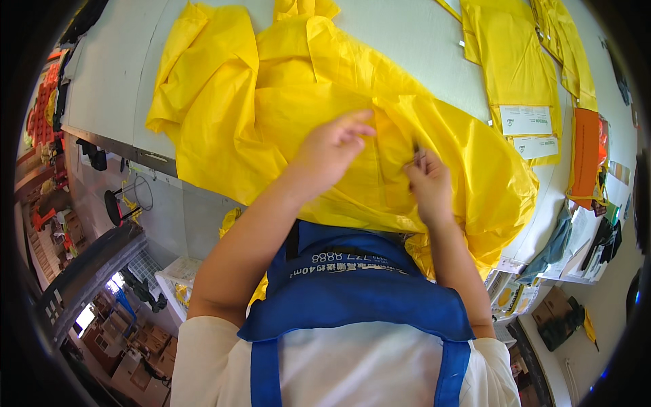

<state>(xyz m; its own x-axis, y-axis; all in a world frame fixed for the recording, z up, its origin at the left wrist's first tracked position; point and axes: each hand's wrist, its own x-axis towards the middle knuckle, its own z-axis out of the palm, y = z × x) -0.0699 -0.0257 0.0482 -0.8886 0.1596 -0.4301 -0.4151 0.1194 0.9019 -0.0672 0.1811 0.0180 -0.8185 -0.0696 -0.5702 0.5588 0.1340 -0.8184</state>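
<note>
A large crumpled yellow plastic raincoat [271,88] lies spread over a pale grey table [115,74]. My left hand [330,150] rests flat on its middle, fingers stretched toward the right and pressing the thin sheet down. My right hand [426,182] sits just to the right, its fingers pinched on a small fold of the same yellow raincoat near a dark spot. The two hands are a hand's width apart. A blue apron covers my chest below them.
Folded yellow raincoats with white paper labels [517,74] lie at the table's far right, beside an orange packet [584,156]. Grey cloth [553,244] hangs over the right edge. Boxes and a black stool [114,207] stand on the floor at the left.
</note>
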